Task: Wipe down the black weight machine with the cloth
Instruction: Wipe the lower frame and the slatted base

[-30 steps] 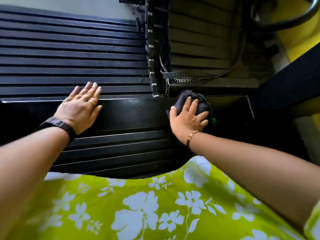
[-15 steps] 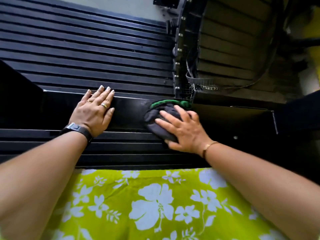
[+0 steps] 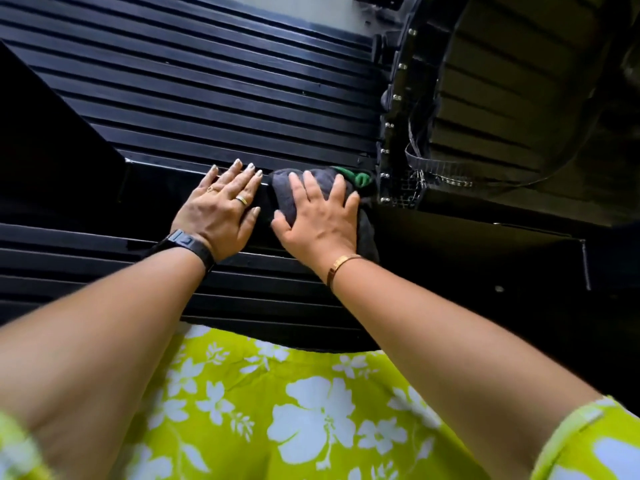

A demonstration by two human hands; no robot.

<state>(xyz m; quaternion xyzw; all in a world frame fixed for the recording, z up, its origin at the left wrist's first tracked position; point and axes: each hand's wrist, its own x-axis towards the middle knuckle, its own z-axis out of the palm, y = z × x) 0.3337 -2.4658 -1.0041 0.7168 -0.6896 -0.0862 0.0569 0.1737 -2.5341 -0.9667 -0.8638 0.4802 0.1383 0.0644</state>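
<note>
The black weight machine fills the view, with a glossy black bar running across the middle. My right hand presses a dark grey cloth with green trim flat onto that bar, fingers spread over it. My left hand lies flat on the same bar just left of the cloth, fingers apart, holding nothing. It wears rings and a black watch. The two hands almost touch.
Black ribbed slats rise behind the bar and more run below it. A bolted black frame with wire mesh and cables stands at the right. My green floral clothing is at the bottom.
My right hand has slid the cloth leftward along the bar until it sits next to my left hand. My left hand stays planted on the bar.
</note>
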